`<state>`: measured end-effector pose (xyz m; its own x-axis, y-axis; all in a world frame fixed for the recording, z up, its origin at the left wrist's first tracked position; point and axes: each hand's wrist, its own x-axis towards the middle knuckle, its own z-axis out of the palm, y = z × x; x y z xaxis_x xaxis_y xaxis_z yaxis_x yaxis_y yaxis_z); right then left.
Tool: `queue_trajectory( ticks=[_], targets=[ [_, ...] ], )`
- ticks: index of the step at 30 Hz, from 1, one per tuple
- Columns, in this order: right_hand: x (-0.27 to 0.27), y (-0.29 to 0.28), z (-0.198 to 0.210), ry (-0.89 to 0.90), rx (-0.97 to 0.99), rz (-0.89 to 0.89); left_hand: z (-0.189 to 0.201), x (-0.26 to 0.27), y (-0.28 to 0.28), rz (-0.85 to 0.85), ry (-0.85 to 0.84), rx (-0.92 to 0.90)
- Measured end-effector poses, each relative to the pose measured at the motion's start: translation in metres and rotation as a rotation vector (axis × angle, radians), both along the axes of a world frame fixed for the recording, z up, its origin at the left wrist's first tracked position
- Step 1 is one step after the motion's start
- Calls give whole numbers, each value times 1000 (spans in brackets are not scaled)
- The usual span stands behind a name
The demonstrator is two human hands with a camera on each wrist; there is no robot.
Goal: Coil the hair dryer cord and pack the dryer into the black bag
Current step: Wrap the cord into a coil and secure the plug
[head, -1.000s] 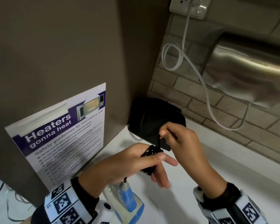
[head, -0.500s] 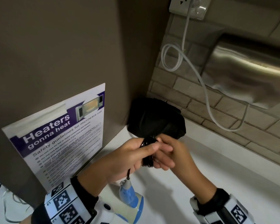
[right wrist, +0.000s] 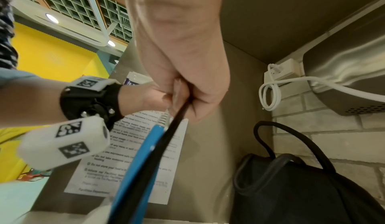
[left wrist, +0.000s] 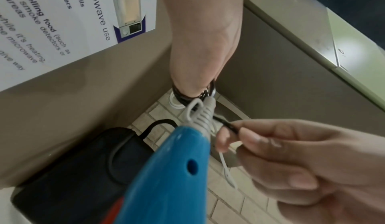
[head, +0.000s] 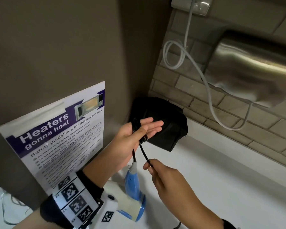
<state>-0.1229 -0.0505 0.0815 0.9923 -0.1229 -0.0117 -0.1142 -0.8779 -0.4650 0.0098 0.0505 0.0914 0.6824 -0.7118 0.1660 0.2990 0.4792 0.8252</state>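
Left hand (head: 135, 134) flat-fingered with cord (head: 136, 129) looped round, right hand (head: 165, 177) pinching cord's tail; dryer (head: 132, 200) body half-hidden below left wrist, plug unseen.

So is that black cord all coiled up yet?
Partly. Several loops of the black cord wrap the left hand; a straight stretch runs down to the right hand, which pinches it.

both hands are bare. the left wrist (head: 89, 184) wears a black cuff under a white block (head: 74, 200) printed with black square tag markers; the right-wrist view shows its black mount with small metal screws (right wrist: 87, 105). a black cuff (head: 228, 224) edges the right wrist.
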Motion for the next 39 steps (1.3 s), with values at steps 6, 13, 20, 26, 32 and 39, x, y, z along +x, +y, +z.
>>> queue_trajectory(
  ticks=[6,13,20,26,32,39],
  targets=[
    [-19,11,28,40,-68,-41,-4,3,-4,90,-51,129],
    [-25,-11,58,-241,-279,-109,-3,6,2,74,-232,330],
    [2,-23,83,-417,-253,-105,7,-11,6,-124,-277,477],
    [41,-43,74,-450,-150,-86,26,-26,18,-361,-336,415],
    [60,-44,40,-386,78,8,29,-22,25,-319,-261,353],
    [54,-44,2,-261,127,1,15,-12,21,-251,-115,250]
  ],
)
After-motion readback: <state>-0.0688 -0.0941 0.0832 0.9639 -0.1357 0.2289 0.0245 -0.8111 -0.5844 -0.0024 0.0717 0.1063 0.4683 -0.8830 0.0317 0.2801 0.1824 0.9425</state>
